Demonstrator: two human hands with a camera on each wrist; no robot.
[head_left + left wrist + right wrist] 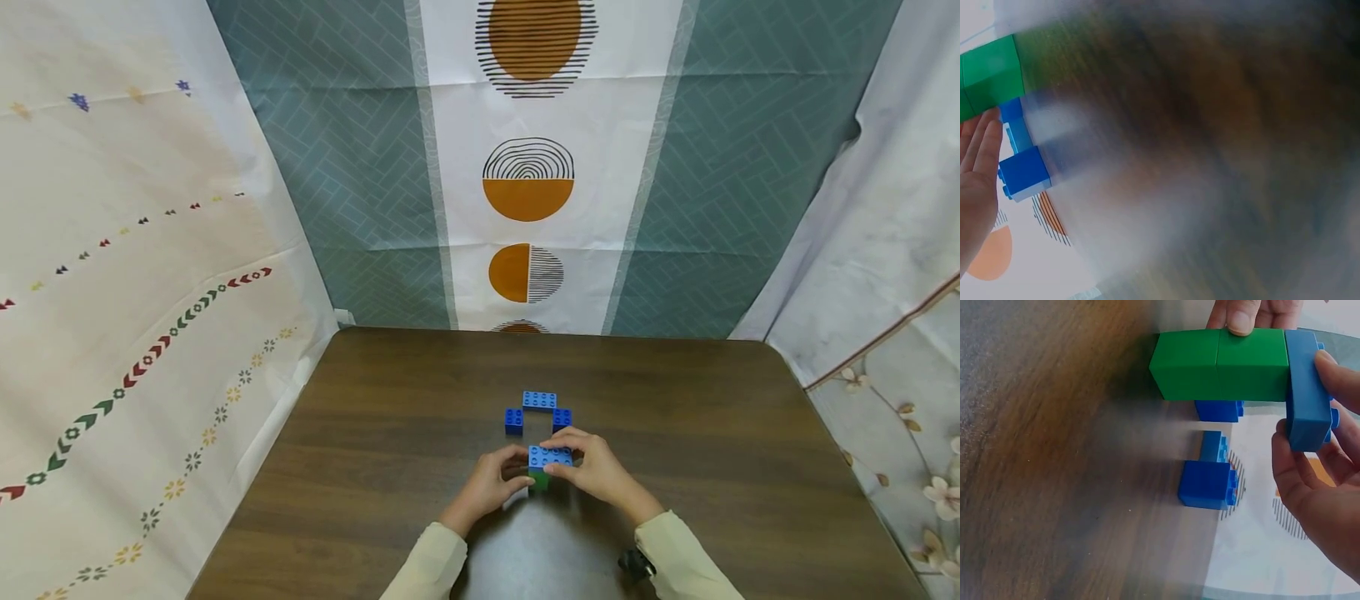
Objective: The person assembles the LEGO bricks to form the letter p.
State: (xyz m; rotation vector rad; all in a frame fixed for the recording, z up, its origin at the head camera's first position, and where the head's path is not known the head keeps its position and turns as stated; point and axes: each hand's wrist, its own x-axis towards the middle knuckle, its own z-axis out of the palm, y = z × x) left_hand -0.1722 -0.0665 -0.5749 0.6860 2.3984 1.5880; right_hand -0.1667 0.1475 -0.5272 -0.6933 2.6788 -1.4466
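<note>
Two stacked green bricks (1219,365) stand upright near the table's front edge. A light blue brick (550,456) lies across their top and reaches out to the right, studs up. My right hand (603,479) pinches this blue brick, thumb at the front and fingers behind. From the left, my left hand (489,483) holds the green bricks, its thumb near the line between them in the right wrist view. In the left wrist view, the fingers (985,147) of that hand reach up beside the green bricks, and its thumb is out of frame.
Farther back on the brown table (360,433) are a light blue brick (539,401), a dark blue brick (513,421) to its left and another dark blue brick (562,417) to its right. A patterned curtain (375,208) hangs behind the table.
</note>
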